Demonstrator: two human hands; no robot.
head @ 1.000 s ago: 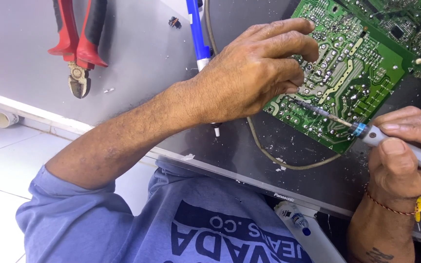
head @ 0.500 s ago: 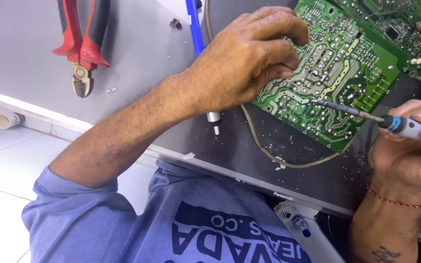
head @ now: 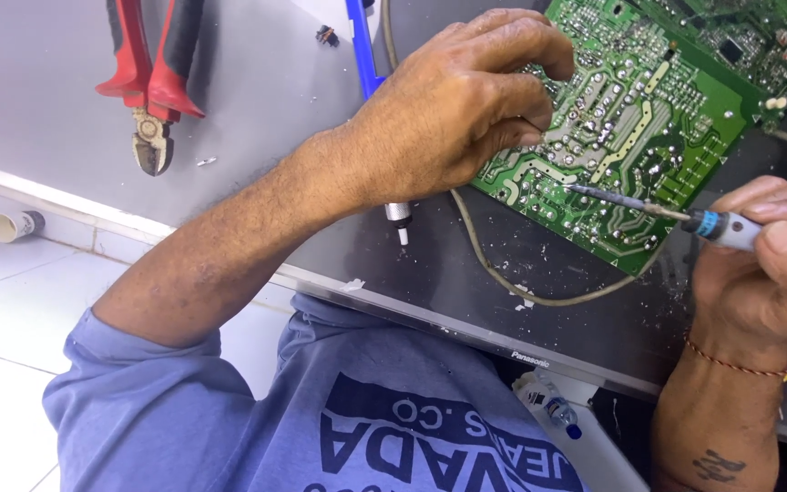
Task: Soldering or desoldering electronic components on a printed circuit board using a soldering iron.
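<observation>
A green circuit board point(head: 649, 118) lies solder side up on a dark flat panel point(head: 466, 282). My left hand point(head: 457, 109) reaches across from the left and grips the board's near left edge, fingers curled on its surface. My right hand point(head: 771, 264) holds a soldering iron point(head: 685, 217) by its blue-ringed handle. The iron's thin tip touches the board near its lower edge. A blue desoldering pump point(head: 363, 55) lies under my left wrist, with its white nozzle sticking out below the hand.
Red-handled cutting pliers point(head: 152, 87) lie on the grey panel at the upper left. A grey wire point(head: 512, 287) loops below the board. A small screw part point(head: 325, 35) sits near the pump. A small white cup point(head: 13, 224) stands on the tiled floor at left.
My right hand shifted the soldering iron a little, and its tip stays on the board's lower area. My left hand kept its grip, and its fingers moved only slightly.
</observation>
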